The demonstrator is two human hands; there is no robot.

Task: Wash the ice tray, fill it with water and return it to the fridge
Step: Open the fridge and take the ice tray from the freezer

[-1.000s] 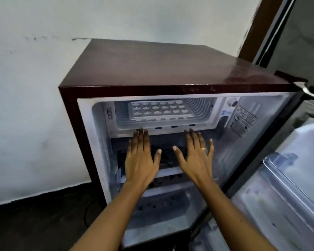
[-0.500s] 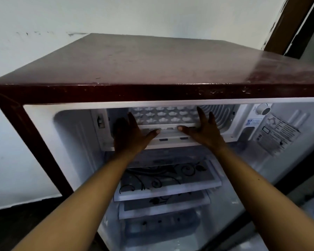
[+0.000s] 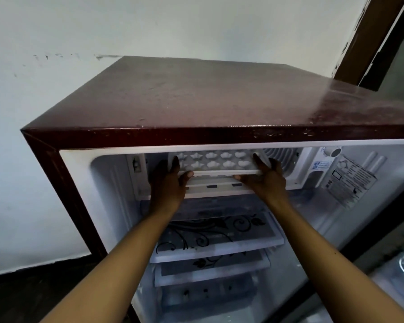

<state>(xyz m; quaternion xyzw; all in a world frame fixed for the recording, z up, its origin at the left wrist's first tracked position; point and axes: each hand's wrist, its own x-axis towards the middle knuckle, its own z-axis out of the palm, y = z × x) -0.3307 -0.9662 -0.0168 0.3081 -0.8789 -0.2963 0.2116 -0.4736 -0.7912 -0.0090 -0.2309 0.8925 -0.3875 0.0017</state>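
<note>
The white plastic ice tray point(image 3: 217, 160), moulded with rows of cloud-shaped pockets, sits in the freezer compartment point(image 3: 280, 157) at the top edge of the glossy maroon fridge point(image 3: 219, 101). The left hand point(image 3: 168, 183) and right hand point(image 3: 267, 180) pinch its two ends, fingers on top, thumbs under the front rim. Below lies a glass shelf point(image 3: 219, 234) printed with black scrolls.

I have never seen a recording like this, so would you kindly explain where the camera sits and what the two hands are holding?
No machine here: these are a person's two bare hands, filmed by one wide-angle camera worn on the head, looking forward and down. Before them stands a small maroon fridge, open. The left hand and right hand grip the ends of a white ice tray in the freezer compartment at the top. Below sit flower-patterned shelves.
</note>
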